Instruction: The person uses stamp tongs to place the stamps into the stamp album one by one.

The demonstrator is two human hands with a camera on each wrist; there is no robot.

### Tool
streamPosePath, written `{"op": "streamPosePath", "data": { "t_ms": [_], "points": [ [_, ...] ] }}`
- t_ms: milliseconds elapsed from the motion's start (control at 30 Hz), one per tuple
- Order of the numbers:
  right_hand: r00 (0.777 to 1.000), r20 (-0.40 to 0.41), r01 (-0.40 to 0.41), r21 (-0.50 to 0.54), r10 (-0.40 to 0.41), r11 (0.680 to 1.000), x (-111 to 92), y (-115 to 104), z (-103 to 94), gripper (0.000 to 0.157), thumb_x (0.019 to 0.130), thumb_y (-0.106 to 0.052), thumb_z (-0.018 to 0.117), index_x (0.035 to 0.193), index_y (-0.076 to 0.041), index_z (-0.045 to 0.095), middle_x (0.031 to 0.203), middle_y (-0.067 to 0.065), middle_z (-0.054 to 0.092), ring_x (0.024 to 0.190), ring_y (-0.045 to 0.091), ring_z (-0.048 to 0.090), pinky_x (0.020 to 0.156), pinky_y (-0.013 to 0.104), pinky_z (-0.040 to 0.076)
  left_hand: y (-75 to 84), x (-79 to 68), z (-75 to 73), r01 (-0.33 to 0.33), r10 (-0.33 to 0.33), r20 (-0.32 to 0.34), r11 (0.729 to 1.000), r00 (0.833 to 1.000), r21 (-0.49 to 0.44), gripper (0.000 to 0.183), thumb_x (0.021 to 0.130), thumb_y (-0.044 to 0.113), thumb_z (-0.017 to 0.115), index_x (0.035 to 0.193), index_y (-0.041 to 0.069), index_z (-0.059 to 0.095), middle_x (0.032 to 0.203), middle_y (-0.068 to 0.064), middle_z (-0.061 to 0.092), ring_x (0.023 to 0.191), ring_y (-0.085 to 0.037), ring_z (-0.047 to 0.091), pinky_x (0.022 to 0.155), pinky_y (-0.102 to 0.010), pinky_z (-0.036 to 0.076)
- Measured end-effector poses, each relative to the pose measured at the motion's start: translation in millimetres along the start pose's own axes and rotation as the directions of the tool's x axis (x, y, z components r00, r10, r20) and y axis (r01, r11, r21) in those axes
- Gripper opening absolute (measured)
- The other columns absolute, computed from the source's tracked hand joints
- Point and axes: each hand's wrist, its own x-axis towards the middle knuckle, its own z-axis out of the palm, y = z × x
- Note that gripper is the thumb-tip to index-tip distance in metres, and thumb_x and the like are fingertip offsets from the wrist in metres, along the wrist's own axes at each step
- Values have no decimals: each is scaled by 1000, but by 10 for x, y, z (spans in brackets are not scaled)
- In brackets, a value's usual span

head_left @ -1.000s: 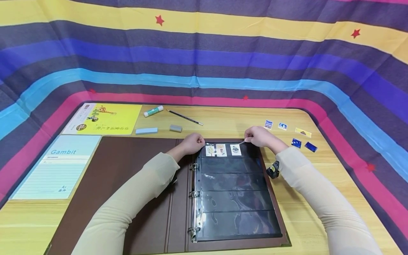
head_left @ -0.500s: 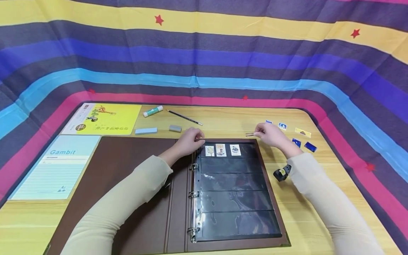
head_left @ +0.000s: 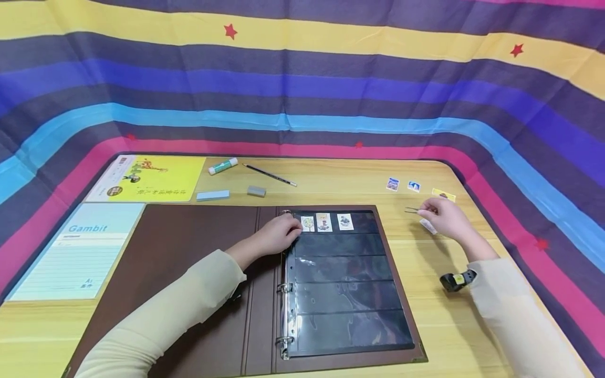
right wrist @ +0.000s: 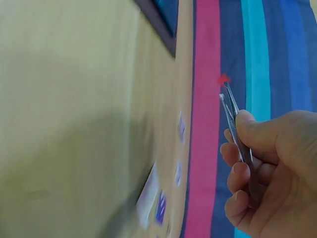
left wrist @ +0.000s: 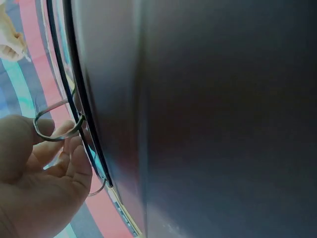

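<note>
A brown ring binder (head_left: 203, 236) lies spread on the table with a black stamp page (head_left: 342, 270) of clear pocket strips. Three stamps (head_left: 324, 222) sit in its top strip. My left hand (head_left: 276, 234) rests at the page's upper left corner by the rings. In the left wrist view its loosely bent fingers are beside a metal ring (left wrist: 55, 139), pinching nothing visible. Right of the binder, my right hand (head_left: 444, 218) pinches metal tweezers (right wrist: 252, 181), their tips apart with nothing between them. Beneath it lies a pale-looking stamp (head_left: 428, 226); the hand hides part of the loose stamps.
Farther back are two small blue stamps (head_left: 393, 184) and a yellow one (head_left: 443, 195). Behind the binder lie a glue stick (head_left: 223, 166), a pencil (head_left: 269, 175), a grey eraser (head_left: 257, 191) and a light blue block (head_left: 212, 195). Notebooks (head_left: 101, 252) lie at left.
My right hand has moved right with the tweezers, from the page's top edge to the loose stamps. My left hand has slid down slightly from the page's top corner.
</note>
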Motion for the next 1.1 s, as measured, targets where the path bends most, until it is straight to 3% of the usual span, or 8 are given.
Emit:
{"op": "streamPosePath", "data": {
  "t_ms": [167, 400, 567, 800, 1100],
  "points": [
    [999, -45, -1, 6, 1, 1000, -197, 267, -49, 18, 82, -15, 50, 81, 2, 53, 72, 11, 54, 64, 21, 48, 53, 32, 37, 4, 7, 18, 24, -24, -3, 1000, 1000, 6, 14, 83, 14, 44, 76, 11, 55, 75, 2, 46, 67, -11, 39, 61, -25, 34],
    [990, 12, -139, -88, 141, 986, -399, 534, -99, 24, 82, -24, 48, 77, -1, 52, 68, 7, 52, 58, 19, 44, 52, 32, 33, 1, 11, 16, 98, -96, 25, 993, 995, -71, 15, 82, 13, 45, 71, 11, 54, 72, 2, 46, 67, -11, 41, 61, -25, 35],
    [982, 15, -186, -121, 189, 975, -432, 658, -75, 26, 82, -27, 48, 69, -5, 48, 61, 3, 45, 53, 16, 37, 51, 30, 29, 14, 28, 8, 108, -106, 29, 990, 994, -87, 14, 80, 12, 46, 68, 11, 52, 68, 1, 47, 65, -12, 42, 60, -26, 35],
    [977, -37, -212, -138, 209, 968, -423, 697, -53, 22, 81, -24, 50, 68, -5, 51, 69, 7, 54, 52, 17, 39, 48, 29, 30, 21, 62, 6, 117, -114, 32, 989, 993, -91, 12, 78, 10, 47, 67, 12, 53, 63, 2, 48, 62, -12, 43, 59, -25, 35],
    [980, -87, -189, -161, 176, 969, -416, 576, -93, 21, 81, -22, 49, 69, -5, 52, 60, 3, 49, 53, 19, 40, 50, 33, 30, 0, 73, 14, 144, -140, 46, 984, 989, -102, 10, 74, 7, 48, 66, 11, 52, 65, 0, 46, 65, -12, 42, 60, -25, 35]
  ]
}}
